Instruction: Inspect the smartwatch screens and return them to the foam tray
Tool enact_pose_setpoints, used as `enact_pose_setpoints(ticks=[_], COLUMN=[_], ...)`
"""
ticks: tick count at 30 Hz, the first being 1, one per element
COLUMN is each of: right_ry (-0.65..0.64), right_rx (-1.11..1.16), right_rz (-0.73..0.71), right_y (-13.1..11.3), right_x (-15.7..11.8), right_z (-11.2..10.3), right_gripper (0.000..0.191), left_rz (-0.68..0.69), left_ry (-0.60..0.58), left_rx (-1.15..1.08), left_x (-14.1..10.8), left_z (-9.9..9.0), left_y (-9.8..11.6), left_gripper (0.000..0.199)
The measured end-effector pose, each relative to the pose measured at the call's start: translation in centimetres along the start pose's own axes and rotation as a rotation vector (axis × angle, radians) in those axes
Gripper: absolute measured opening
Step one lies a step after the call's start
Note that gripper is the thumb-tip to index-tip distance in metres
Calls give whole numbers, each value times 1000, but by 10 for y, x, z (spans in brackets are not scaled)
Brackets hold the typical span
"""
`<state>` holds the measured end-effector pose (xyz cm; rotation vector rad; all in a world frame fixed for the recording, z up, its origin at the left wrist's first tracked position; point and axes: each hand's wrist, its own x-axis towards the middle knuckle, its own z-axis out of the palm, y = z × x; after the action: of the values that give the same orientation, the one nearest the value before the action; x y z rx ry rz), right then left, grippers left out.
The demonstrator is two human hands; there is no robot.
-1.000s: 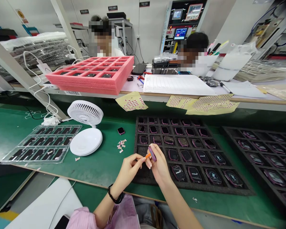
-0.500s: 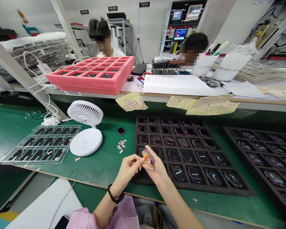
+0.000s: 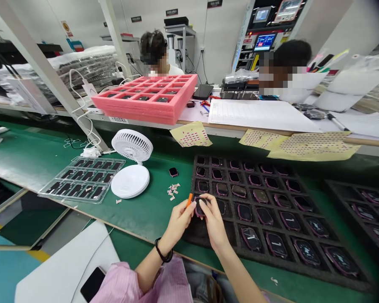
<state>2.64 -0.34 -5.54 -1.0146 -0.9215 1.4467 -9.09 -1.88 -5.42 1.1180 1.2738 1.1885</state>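
Observation:
Between my two hands is a dark-faced watch body (image 3: pixel 200 207) with a purple-pink edge, screen side up. My right hand (image 3: pixel 213 219) grips it, thumb over the face. My left hand (image 3: pixel 180 216) pinches an orange tool (image 3: pixel 190 199) that points up, its fingertips touching the watch's left side. Below and to the right lies a black foam tray (image 3: pixel 236 231) with rows of similar watch bodies. A single watch body (image 3: pixel 173 171) rests on the green table, above a small pile of pale pieces (image 3: pixel 173 191).
A white fan (image 3: pixel 131 181) stands left of the pale pieces, beside a clear tray (image 3: pixel 72 197) of black parts. Another foam tray (image 3: pixel 344 198) is at far right. A pink foam tray (image 3: pixel 139 111) sits on the shelf, with two people behind. A phone (image 3: pixel 93 284) lies lower left.
The view has shifted left. The watch body has turned from edge-on to face-up, and the orange tool now points upward beside it instead of across it.

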Motion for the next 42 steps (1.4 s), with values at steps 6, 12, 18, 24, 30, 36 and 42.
enact_pose_setpoints(ticks=[6, 12, 18, 24, 30, 36, 42], right_ry=[93, -3, 213, 153, -26, -52, -53], right_rx=[-630, -1281, -1675, -1626, -842, 26, 363], right_rz=[-303, -427, -358, -311, -242, 5, 104], right_y=[2, 9, -10, -6, -8, -29, -37], right_x=[20, 21, 22, 31, 31, 21, 12], right_z=[-17, -19, -56, -70, -66, -47, -32], right_gripper=[20, 22, 24, 21, 16, 37, 29], left_rz=[78, 75, 90, 195, 160, 64, 99], left_ry=[270, 245, 225, 12, -201, -335, -330], left_rx=[463, 974, 949, 698, 484, 288, 219], left_x=[5, 21, 31, 19, 8, 4, 3], left_z=[-64, -83, -70, -37, -6, 14, 29], left_y=[8, -5, -8, 9, 20, 19, 20], left_gripper=[43, 36, 26, 32, 35, 41, 38])
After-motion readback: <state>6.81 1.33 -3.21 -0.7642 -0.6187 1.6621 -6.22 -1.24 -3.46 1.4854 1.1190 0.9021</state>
